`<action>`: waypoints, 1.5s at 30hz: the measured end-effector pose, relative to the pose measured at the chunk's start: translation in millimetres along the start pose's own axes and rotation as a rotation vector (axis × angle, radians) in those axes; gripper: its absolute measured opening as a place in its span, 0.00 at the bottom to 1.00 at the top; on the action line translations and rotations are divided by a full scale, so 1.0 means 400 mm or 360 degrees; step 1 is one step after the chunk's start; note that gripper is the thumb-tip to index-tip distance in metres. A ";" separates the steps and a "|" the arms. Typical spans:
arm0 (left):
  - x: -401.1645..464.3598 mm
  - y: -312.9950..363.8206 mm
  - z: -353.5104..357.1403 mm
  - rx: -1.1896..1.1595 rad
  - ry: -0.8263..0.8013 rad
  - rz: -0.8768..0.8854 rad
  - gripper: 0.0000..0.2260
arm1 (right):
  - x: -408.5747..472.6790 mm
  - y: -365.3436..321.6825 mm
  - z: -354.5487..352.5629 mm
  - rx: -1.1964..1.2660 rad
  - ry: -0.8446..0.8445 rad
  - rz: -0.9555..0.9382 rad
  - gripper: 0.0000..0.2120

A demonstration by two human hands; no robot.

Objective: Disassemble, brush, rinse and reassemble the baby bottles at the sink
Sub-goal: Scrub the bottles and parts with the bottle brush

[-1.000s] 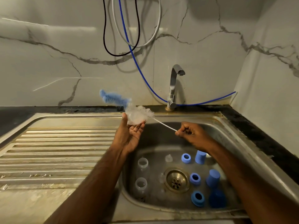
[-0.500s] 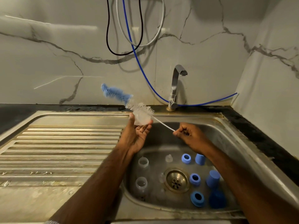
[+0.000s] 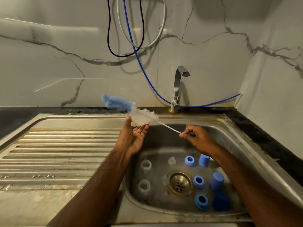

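My left hand (image 3: 134, 138) pinches a small clear bottle part (image 3: 138, 122), probably a teat, above the sink's left edge. A bottle brush (image 3: 147, 116) with white bristles and a fuzzy blue tip (image 3: 117, 102) runs through it. My right hand (image 3: 195, 136) grips the brush's thin wire handle (image 3: 170, 127). In the sink basin (image 3: 218, 133) lie two clear bottles (image 3: 146, 166) (image 3: 144, 187), a clear teat (image 3: 171, 160), three blue rings (image 3: 189, 160) (image 3: 198, 181) (image 3: 201, 201) and blue caps (image 3: 204, 160) (image 3: 216, 179).
A chrome tap (image 3: 177, 86) stands behind the basin, with no water running. A ribbed steel drainboard (image 3: 57, 153) lies to the left. Cables and a blue hose (image 3: 141, 63) hang on the marble wall. The drain (image 3: 179, 183) sits mid-basin.
The brush has shifted slightly back and forth through the clear part. Both hands have stayed almost in place.
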State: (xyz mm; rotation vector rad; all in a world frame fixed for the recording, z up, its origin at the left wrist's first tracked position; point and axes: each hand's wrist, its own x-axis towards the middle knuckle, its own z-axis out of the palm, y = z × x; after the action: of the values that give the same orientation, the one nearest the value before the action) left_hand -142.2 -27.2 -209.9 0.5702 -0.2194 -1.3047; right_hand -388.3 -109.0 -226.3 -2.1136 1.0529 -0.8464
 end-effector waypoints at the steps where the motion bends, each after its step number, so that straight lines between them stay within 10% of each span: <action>1: -0.002 -0.007 0.003 0.0051 -0.0022 -0.0017 0.26 | -0.001 0.001 0.002 0.0015 0.0025 0.0001 0.09; 13: 0.006 -0.028 -0.008 0.0281 0.0047 0.0031 0.24 | 0.015 0.010 -0.011 0.0144 0.0222 0.0035 0.08; 25: 0.064 -0.052 -0.035 0.2389 -0.0006 0.0785 0.31 | 0.015 0.088 -0.030 0.0081 0.0295 0.0228 0.10; 34: 0.154 -0.099 -0.069 0.3719 -0.0327 0.0325 0.35 | 0.013 0.146 -0.028 -0.0156 0.0109 0.0295 0.11; 45: 0.165 -0.102 -0.100 0.4153 -0.0422 0.0158 0.41 | 0.014 0.141 -0.025 -0.0191 0.0075 0.0295 0.10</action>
State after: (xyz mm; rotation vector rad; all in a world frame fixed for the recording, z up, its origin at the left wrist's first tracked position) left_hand -140.6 -85.1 -275.0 2.3552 -2.2113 -0.1752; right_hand -418.1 -143.5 -261.3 -2.0623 1.3314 -0.7631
